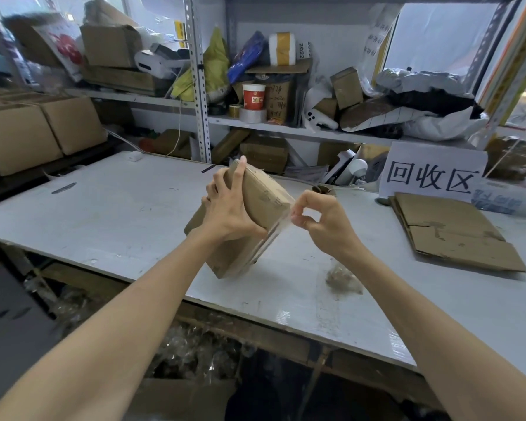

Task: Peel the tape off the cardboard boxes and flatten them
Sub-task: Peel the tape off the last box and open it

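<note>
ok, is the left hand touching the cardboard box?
Touching. Head view: the left hand grips the cardboard box, fingers up its side, thumb across its front face.

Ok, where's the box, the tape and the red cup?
cardboard box point(264, 199): head view, its brown top face.
clear tape point(281, 227): head view, the strip stretched off the edge.
red paper cup point(253, 98): head view, its side.

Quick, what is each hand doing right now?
Left hand: closed, gripping the cardboard box.
Right hand: closed, pinching the clear tape at the box's edge.
</note>
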